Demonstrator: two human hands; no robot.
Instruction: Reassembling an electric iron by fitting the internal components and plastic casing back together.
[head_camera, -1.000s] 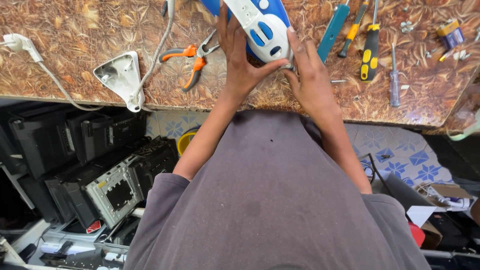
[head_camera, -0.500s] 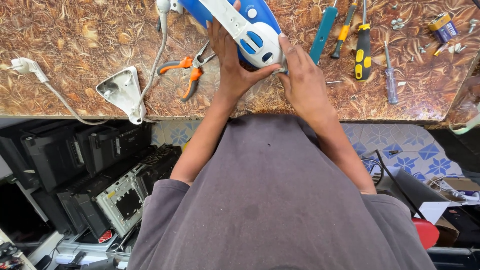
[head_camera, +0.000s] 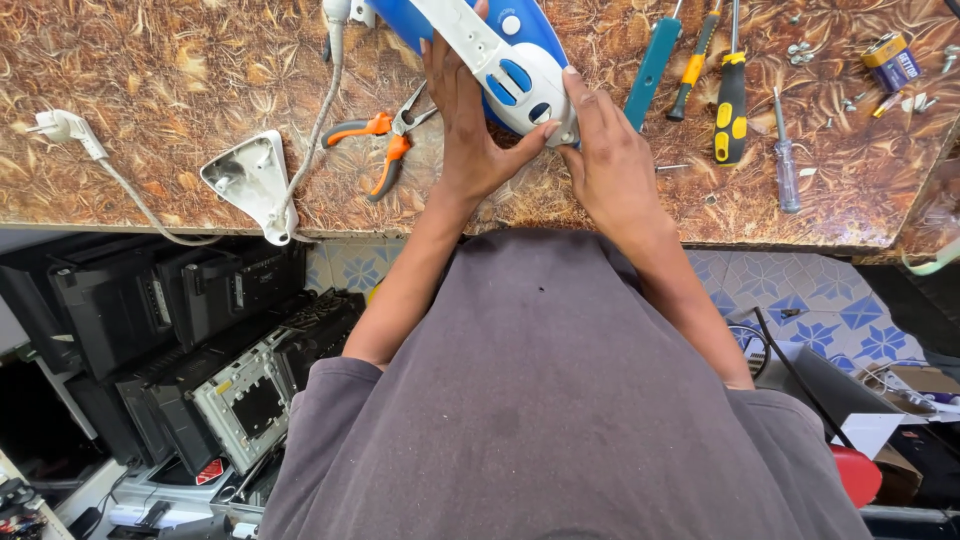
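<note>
Head view | both hands' fingers (head_camera: 578, 95) clamped around blue-white iron (head_camera: 500, 50) | above workbench (head_camera: 150, 80)

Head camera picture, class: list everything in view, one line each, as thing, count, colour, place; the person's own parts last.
electric iron: 1, blue and white, bench top centre, held
pliers: 1, orange handles, left of the iron
white plastic cover: 1, bench front left
plug: 1, white, far left
screwdrivers: about 4, teal, yellow-black, clear, right of the iron
battery: 1, far right
black electronics: several, under the bench
left hand: on the iron
right hand: on the iron
</note>
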